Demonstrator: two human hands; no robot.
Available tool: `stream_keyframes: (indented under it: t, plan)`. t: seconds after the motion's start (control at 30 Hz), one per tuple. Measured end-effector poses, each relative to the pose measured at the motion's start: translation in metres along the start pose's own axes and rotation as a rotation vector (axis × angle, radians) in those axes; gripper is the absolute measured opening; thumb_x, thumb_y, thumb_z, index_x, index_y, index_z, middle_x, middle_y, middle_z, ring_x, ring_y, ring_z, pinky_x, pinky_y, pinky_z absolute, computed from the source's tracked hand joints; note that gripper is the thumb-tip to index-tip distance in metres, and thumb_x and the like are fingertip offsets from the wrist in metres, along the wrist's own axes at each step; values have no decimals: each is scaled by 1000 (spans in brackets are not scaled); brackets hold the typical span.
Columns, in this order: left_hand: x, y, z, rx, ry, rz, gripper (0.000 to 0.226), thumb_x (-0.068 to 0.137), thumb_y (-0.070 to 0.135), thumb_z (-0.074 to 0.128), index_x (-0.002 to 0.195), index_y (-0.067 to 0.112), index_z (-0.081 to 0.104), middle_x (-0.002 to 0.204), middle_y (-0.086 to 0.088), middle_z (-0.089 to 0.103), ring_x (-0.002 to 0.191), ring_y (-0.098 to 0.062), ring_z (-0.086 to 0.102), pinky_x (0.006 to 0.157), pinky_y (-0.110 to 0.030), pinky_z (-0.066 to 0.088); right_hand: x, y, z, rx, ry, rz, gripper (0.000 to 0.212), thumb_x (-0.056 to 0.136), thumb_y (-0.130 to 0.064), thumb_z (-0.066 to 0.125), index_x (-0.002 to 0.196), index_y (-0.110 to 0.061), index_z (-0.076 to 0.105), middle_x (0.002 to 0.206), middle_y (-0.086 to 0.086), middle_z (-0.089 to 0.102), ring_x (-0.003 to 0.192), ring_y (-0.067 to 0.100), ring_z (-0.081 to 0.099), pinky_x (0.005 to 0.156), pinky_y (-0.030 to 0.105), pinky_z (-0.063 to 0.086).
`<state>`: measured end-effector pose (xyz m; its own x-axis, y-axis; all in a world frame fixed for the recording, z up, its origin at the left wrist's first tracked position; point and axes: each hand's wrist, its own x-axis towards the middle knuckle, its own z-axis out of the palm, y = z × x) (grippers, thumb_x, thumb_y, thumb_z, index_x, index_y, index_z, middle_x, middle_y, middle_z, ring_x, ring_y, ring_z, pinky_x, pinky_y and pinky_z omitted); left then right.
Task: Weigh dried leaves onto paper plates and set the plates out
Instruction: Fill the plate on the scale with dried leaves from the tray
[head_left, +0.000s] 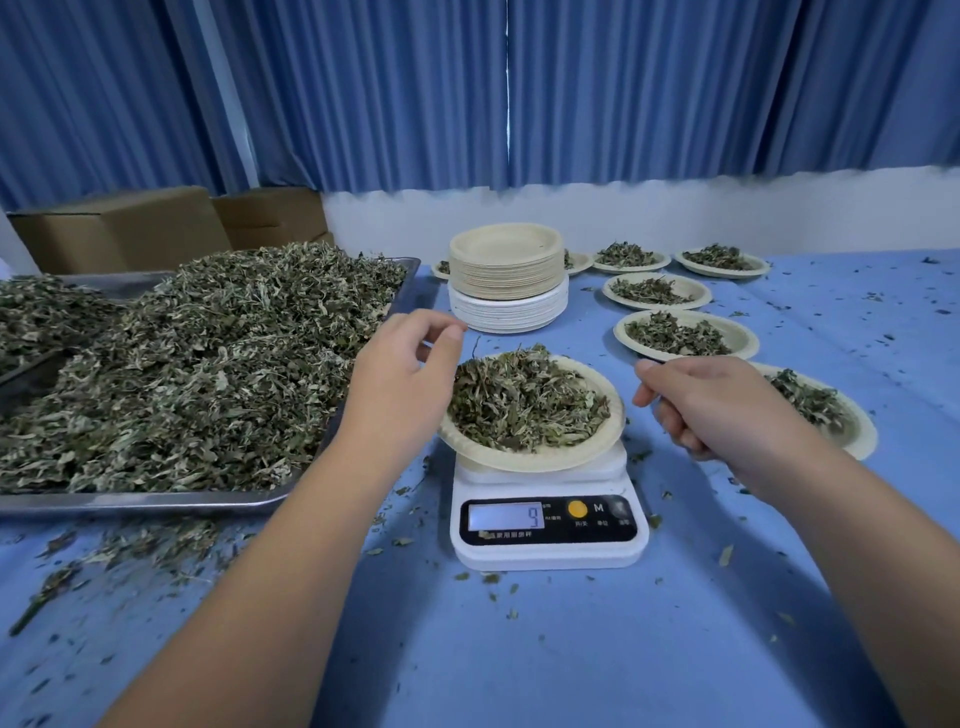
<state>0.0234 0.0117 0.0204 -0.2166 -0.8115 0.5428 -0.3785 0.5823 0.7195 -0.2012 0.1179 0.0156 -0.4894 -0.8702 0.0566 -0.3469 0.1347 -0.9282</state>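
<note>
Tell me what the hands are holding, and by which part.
Nothing visible: left hand and right hand hover loosely curled beside the loaded plate.

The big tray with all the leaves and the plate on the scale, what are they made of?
The tray looks like metal, probably steel: grey, shiny, with a rolled rim. The plate looks like paper or pressed pulp: pale cream, matte, thin edge.
</note>
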Motion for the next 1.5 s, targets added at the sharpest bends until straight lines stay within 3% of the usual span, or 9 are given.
stream_keyframes:
  t: [0.1, 0.37, 0.53, 0.97, 1.1, 1.2, 1.27, 1.4, 1.5]
  plan:
    - [-5, -3, 1, 67, -55, 43, 12, 97, 31, 51, 102, 30, 62, 102, 11, 56, 93, 8, 50, 74, -5, 37, 1, 2, 0, -12, 9, 21, 35, 94, -38, 57, 77, -9, 66, 49, -1, 48, 38, 12, 37, 37, 22, 31]
    - [-9, 1, 2, 320, -293, 171, 52, 90, 54, 51, 139, 36, 45, 133, 11, 48, 124, -10, 44, 104, -41, 38, -1, 4, 7, -52, -1, 23, 32, 94, -39, 57, 83, -10, 65, 47, -4, 49, 42, 14, 40, 39, 22, 34]
    - [-4, 3, 5, 456, -335, 197, 49, 91, 54, 53, 137, 38, 45, 131, 11, 51, 125, -11, 43, 99, -37, 41, -2, 3, 9, -84, -1, 3, 32, 94, -38, 56, 81, -10, 65, 47, -4, 50, 41, 14, 40, 41, 24, 35]
    - [-2, 7, 8, 288, -315, 251, 17, 93, 19, 62, 108, 23, 68, 104, 5, 59, 96, -10, 51, 84, -24, 40, 2, 5, 3, -33, 14, -4, 31, 94, -39, 57, 81, -12, 67, 48, -4, 51, 39, 12, 41, 38, 20, 34]
    - [-6, 13, 4, 105, -186, 199, 15, 90, 15, 66, 98, 27, 70, 94, 20, 58, 90, 2, 49, 79, -3, 34, 2, 5, 3, -44, 11, -5, 32, 94, -39, 57, 80, -12, 67, 48, -5, 50, 40, 12, 41, 38, 20, 35]
    - [-8, 13, 3, -63, -141, 79, 17, 90, 17, 66, 91, 33, 68, 97, 20, 62, 86, -7, 60, 84, -20, 49, 1, 4, 3, -41, 11, -3, 32, 94, -39, 57, 81, -12, 67, 49, -4, 51, 40, 12, 41, 39, 21, 35]
    - [-9, 12, 0, -128, -95, 24, 17, 90, 17, 66, 91, 34, 69, 93, 15, 65, 76, -7, 62, 74, -30, 53, 0, 5, 2, -35, 12, 1, 32, 94, -39, 57, 82, -11, 67, 50, -3, 50, 41, 12, 41, 38, 21, 35]
    - [-4, 8, -12, -153, 16, -4, 22, 91, 15, 65, 86, 36, 66, 74, 19, 62, 52, 8, 50, 48, -7, 37, -2, 3, 2, -37, 14, 3, 31, 94, -38, 57, 82, -10, 67, 50, -3, 50, 41, 12, 41, 40, 23, 35]
    - [0, 0, -25, -97, 102, -39, 17, 92, 16, 63, 90, 33, 66, 68, 18, 57, 46, 9, 46, 41, -7, 30, -2, 3, 3, -44, 13, -4, 31, 94, -37, 57, 82, -10, 67, 50, -3, 50, 40, 11, 41, 40, 23, 35]
